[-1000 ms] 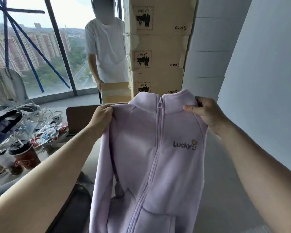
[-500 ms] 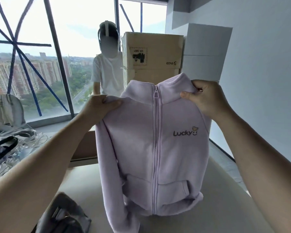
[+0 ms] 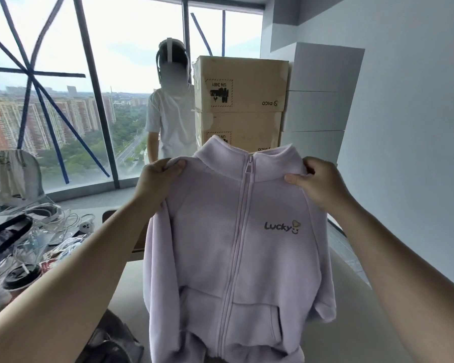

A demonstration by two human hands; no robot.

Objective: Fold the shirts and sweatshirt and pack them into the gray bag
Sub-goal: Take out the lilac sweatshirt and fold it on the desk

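A soft, fuzzy lilac sweatshirt (image 3: 236,244) with a stand-up collar and full zip is held up over the pale table (image 3: 131,284), pinched at each shoulder by the left hand (image 3: 157,176) and right hand (image 3: 320,182). Compared to half a second ago, it's been lifted a bit so more hem shows; the gray bag (image 3: 110,341) is slumped at bottom left.
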